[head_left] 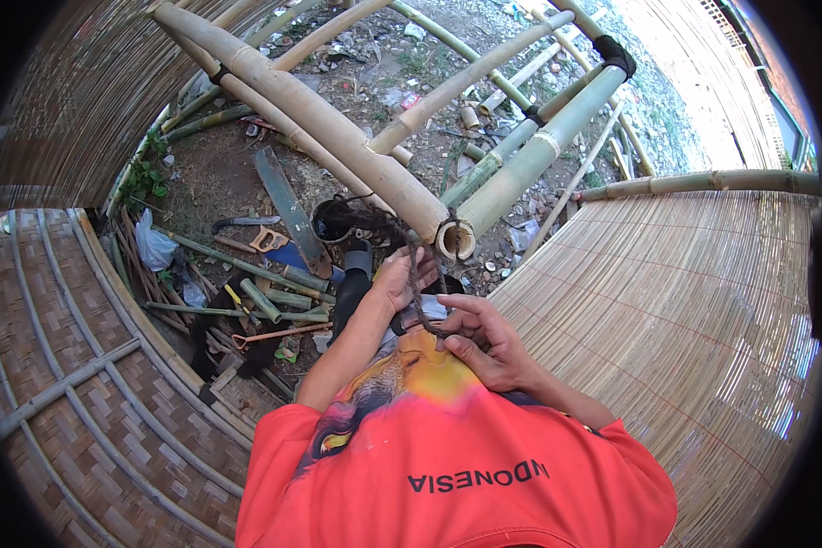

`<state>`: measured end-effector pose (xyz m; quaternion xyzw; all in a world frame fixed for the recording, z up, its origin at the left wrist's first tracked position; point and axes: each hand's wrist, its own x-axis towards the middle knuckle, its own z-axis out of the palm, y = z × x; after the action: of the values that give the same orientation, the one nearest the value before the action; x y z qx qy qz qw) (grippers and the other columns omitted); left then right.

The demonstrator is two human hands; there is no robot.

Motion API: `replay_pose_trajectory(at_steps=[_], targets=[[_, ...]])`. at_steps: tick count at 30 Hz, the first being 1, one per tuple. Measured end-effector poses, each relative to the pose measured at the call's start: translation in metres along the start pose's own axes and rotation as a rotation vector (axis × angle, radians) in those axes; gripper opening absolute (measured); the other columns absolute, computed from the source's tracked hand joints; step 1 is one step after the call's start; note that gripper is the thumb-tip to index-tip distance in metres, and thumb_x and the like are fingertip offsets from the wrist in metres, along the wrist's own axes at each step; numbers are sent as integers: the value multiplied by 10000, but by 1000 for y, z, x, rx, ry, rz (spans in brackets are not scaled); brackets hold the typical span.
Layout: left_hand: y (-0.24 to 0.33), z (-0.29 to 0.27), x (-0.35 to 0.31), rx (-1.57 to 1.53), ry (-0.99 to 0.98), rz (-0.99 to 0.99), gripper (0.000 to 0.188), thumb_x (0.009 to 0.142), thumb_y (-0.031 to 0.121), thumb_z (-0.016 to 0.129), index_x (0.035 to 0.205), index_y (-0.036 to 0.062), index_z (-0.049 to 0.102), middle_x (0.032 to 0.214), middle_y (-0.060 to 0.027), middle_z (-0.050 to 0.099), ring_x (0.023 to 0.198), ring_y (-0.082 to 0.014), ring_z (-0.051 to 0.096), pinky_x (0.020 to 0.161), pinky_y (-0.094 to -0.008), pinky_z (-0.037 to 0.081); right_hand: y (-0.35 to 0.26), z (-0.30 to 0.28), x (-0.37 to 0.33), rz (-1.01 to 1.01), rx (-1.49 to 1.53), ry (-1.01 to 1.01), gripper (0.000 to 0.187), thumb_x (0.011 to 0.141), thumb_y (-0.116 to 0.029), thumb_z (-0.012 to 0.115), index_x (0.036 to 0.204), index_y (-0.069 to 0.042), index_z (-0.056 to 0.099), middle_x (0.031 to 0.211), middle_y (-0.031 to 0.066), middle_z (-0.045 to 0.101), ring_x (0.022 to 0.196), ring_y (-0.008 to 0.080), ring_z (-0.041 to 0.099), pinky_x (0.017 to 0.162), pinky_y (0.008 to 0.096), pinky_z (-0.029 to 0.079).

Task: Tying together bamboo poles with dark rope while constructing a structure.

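Red shirt (457,434), fingers (470,305) on brown rope (417,290), bucket (321,235) holding dark fibre (349,216).

Dark-brown rope (417,297), tan pole (301,114)

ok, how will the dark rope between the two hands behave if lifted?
Likely floppy: the rope bends between the left hand and right hand. Probably not slippery, since its surface looks rough and fibrous. Perhaps light, being thin beside the bamboo pole.
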<state>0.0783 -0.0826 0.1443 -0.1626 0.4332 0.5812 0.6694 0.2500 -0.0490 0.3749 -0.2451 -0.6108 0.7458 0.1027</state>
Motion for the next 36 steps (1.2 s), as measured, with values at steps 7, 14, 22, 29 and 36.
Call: replay_pose_trajectory(at_steps=[7, 14, 22, 29, 36], targets=[[-5, -24, 7, -49, -223, -145, 275, 928, 48, 713, 1183, 2, 621, 959, -97, 707, 810, -199, 701, 691, -329, 606, 31, 36, 42, 101, -27, -202, 448, 1031, -13, 565, 1464, -35, 451, 1042, 63, 631, 963, 125, 621, 876, 287, 504], [5, -46, 17, -67, -223, -26, 339, 942, 37, 700, 1258, -23, 591, 931, -83, 662, 763, -179, 680, 655, -316, 586, 35, 58, 55, 82, -190, -202, 404, 1011, 2, 582, 1410, -21, 519, 1203, 124, 654, 1100, 185, 658, 954, 319, 521], [11, -4, -7, 111, -96, 1, 317, 967, 72, 701, 1248, -40, 607, 948, -71, 672, 804, -182, 686, 744, -346, 609, 0, 33, 20, 129, -284, 32, 427, 972, 40, 607, 1393, -18, 566, 1236, 166, 674, 1129, 248, 696, 965, 368, 566], [0, -23, -4, -75, -137, -91, 216, 999, 54, 633, 1207, -4, 632, 876, -33, 615, 725, -144, 639, 625, -304, 576, 4, 38, 50, -73, -615, -439, 553, 901, -99, 706, 1419, -32, 526, 1095, 180, 660, 999, 389, 660, 903, 454, 540], [-49, -38, 13, 418, 143, 376, 232, 1026, 99, 595, 1220, 44, 707, 952, -19, 682, 627, -62, 517, 539, -238, 411, 4, -7, 106, -238, -958, -309, 575, 815, -144, 829, 1325, -9, 600, 1103, 165, 673, 968, 344, 680, 827, 417, 554]])
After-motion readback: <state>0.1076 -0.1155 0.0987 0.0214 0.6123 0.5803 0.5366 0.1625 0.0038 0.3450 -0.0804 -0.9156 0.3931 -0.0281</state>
